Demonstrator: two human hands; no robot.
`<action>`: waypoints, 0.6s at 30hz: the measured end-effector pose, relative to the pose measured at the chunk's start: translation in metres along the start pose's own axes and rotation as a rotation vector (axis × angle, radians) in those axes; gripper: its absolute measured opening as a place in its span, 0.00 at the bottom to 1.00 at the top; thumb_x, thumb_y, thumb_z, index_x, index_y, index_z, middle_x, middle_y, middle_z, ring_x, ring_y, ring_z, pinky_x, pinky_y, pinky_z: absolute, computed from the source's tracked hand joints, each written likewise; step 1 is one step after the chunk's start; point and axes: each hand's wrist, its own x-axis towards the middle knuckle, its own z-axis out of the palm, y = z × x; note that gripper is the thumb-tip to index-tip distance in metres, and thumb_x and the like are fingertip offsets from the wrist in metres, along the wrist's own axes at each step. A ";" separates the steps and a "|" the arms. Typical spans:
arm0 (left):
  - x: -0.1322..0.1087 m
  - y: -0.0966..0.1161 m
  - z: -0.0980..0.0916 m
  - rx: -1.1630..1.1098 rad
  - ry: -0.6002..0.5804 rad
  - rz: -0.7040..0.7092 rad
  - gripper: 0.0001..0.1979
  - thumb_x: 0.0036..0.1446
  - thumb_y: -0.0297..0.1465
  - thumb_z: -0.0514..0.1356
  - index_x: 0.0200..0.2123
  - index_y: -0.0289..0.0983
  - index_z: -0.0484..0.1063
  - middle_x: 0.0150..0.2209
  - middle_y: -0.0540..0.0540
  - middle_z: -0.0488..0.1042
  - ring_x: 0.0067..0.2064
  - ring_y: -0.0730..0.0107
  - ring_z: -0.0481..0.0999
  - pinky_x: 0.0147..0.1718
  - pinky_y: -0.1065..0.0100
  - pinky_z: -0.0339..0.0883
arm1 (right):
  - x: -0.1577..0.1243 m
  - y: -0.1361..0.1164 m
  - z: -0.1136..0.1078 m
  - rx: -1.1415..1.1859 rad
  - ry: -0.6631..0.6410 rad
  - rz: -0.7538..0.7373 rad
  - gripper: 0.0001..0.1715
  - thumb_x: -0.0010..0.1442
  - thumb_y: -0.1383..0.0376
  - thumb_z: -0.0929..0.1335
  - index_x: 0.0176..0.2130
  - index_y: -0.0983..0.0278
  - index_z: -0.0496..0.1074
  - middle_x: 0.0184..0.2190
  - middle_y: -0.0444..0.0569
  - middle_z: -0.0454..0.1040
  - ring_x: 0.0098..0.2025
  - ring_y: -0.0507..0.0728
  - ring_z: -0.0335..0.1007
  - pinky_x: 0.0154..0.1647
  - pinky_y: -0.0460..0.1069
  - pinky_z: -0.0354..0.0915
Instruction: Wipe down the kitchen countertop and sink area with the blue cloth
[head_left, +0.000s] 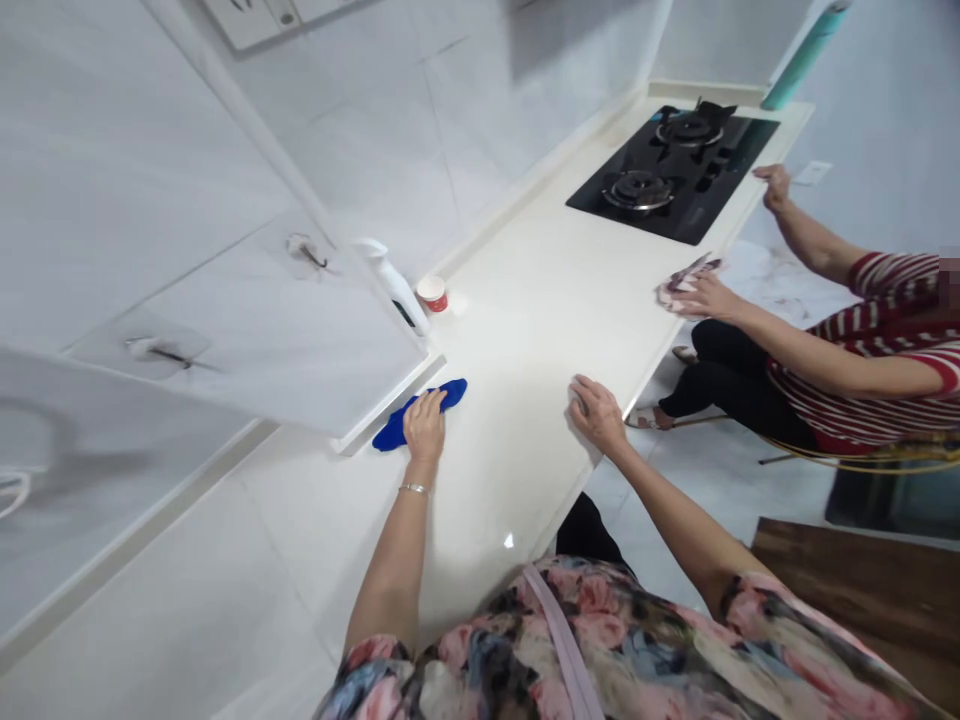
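Note:
My left hand (424, 425) presses down on a blue cloth (390, 432), which lies on the pale countertop (517, 330) against the foot of the wall corner. Part of the cloth sticks out on both sides of the fingers. Nearer the counter's front edge, my right hand (598, 412) rests on the surface with its fingers spread a little and nothing in them. Just beyond the corner stand a white bottle (401, 290) and a small red and white cup (433, 293), both close to the wall.
A black gas stove (675, 175) is set into the far counter. At right a seated person (855, 350) in a striped top holds a crumpled cloth (684, 287) at the counter edge. A green roll (806, 55) stands at the far end. Hooks (304, 248) stick out from the wall.

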 end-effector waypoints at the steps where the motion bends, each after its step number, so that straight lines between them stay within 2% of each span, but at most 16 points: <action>1: -0.008 0.008 0.006 -0.013 0.027 -0.039 0.22 0.68 0.29 0.50 0.59 0.34 0.77 0.57 0.29 0.80 0.64 0.49 0.75 0.65 0.43 0.62 | 0.001 0.000 0.000 0.005 -0.008 0.001 0.22 0.69 0.64 0.63 0.59 0.61 0.75 0.65 0.56 0.73 0.64 0.65 0.69 0.71 0.64 0.63; 3: -0.018 0.026 0.015 -0.040 0.047 -0.081 0.23 0.70 0.30 0.48 0.60 0.34 0.75 0.55 0.29 0.81 0.61 0.49 0.77 0.64 0.43 0.64 | 0.001 0.001 0.000 0.008 -0.015 0.002 0.22 0.68 0.64 0.63 0.59 0.62 0.75 0.65 0.56 0.73 0.64 0.65 0.69 0.71 0.64 0.63; 6: -0.027 0.065 0.028 -0.084 -0.019 -0.016 0.22 0.69 0.29 0.49 0.60 0.35 0.74 0.53 0.32 0.82 0.57 0.52 0.80 0.60 0.45 0.70 | 0.001 0.004 0.003 0.002 0.006 0.003 0.22 0.68 0.64 0.64 0.57 0.63 0.75 0.65 0.56 0.73 0.64 0.65 0.69 0.71 0.64 0.64; 9: -0.037 0.113 0.038 -0.153 -0.146 0.162 0.22 0.66 0.29 0.54 0.61 0.38 0.74 0.58 0.36 0.81 0.59 0.55 0.79 0.60 0.49 0.72 | 0.000 0.005 0.007 0.002 0.038 0.007 0.21 0.67 0.64 0.64 0.56 0.63 0.76 0.65 0.56 0.74 0.63 0.65 0.70 0.70 0.65 0.64; 12: -0.051 0.152 0.033 -0.210 -0.266 0.395 0.28 0.64 0.30 0.57 0.67 0.38 0.69 0.66 0.37 0.73 0.69 0.57 0.71 0.69 0.50 0.65 | 0.000 0.006 0.011 0.016 0.056 -0.002 0.21 0.66 0.64 0.64 0.56 0.62 0.76 0.64 0.56 0.74 0.63 0.65 0.70 0.70 0.65 0.64; 14: -0.064 0.159 0.020 -0.219 -0.308 0.527 0.30 0.67 0.31 0.56 0.71 0.38 0.63 0.71 0.36 0.67 0.74 0.56 0.62 0.73 0.47 0.58 | 0.001 0.007 0.013 0.025 0.066 -0.010 0.21 0.66 0.64 0.64 0.56 0.61 0.76 0.64 0.56 0.75 0.62 0.64 0.71 0.70 0.65 0.65; 15: -0.072 0.155 0.011 -0.214 -0.309 0.562 0.30 0.68 0.31 0.54 0.72 0.38 0.61 0.72 0.36 0.65 0.76 0.56 0.59 0.74 0.45 0.56 | 0.001 0.007 0.014 0.027 0.073 -0.015 0.21 0.66 0.64 0.64 0.55 0.61 0.76 0.63 0.56 0.75 0.62 0.64 0.71 0.70 0.65 0.65; 16: -0.080 0.146 0.001 -0.205 -0.290 0.565 0.30 0.69 0.30 0.52 0.73 0.39 0.60 0.73 0.36 0.64 0.76 0.57 0.57 0.74 0.44 0.57 | 0.001 0.007 0.015 0.029 0.081 -0.019 0.21 0.66 0.64 0.64 0.55 0.61 0.76 0.63 0.56 0.75 0.62 0.64 0.71 0.69 0.66 0.65; 18: -0.098 0.116 -0.021 -0.186 -0.215 0.480 0.28 0.70 0.30 0.50 0.72 0.41 0.62 0.72 0.37 0.65 0.76 0.57 0.58 0.73 0.45 0.60 | 0.002 0.007 0.016 0.026 0.093 -0.031 0.20 0.67 0.64 0.63 0.55 0.62 0.76 0.63 0.57 0.75 0.61 0.64 0.72 0.69 0.66 0.65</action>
